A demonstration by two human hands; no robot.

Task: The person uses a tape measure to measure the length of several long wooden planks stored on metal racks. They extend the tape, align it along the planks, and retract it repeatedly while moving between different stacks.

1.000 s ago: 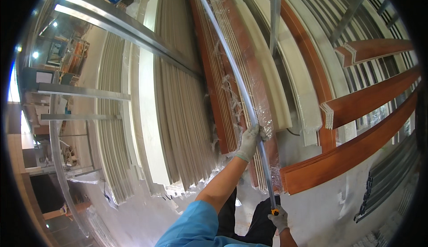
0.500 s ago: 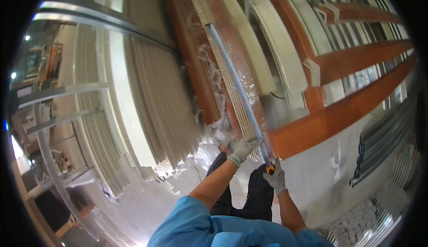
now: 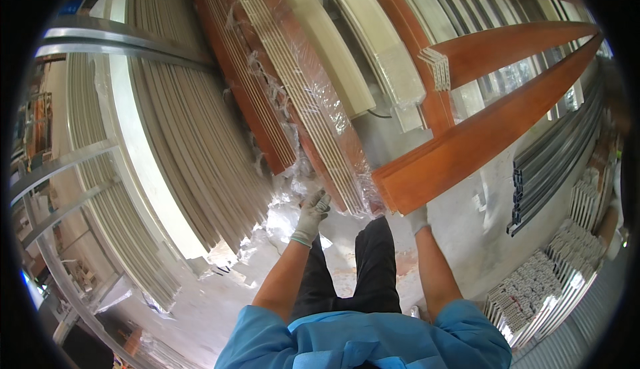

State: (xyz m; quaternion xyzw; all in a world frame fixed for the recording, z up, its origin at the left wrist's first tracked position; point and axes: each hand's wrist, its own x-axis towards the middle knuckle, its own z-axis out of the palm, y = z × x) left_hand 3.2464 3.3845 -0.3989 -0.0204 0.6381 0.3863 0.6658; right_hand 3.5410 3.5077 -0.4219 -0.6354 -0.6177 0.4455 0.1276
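Observation:
My left hand [image 3: 311, 217], in a pale work glove, is beside the near end of a bundle of long strips [image 3: 293, 82] with cream edges and reddish-brown faces, wrapped in clear plastic film [image 3: 337, 119]. Its fingers are curled; whether they hold anything does not show. My right hand [image 3: 418, 219], also gloved, is at the near end of a stack of orange-brown boards [image 3: 467, 139]. The boards hide its fingers. No tape measure shows now.
Beige long panels [image 3: 193, 129] lie to the left, under a metal rail [image 3: 120, 39]. Cream profiles [image 3: 333, 49] lie beyond the bundle. Dark grey tubes [image 3: 550, 162] and stacked light profiles [image 3: 533, 289] are at the right. Crumpled film [image 3: 283, 216] lies near my left hand.
The tape measure that was stretched along the bundle, its case in my right hand, is out of sight. My left hand has come off the bundle leftward. The view has shifted.

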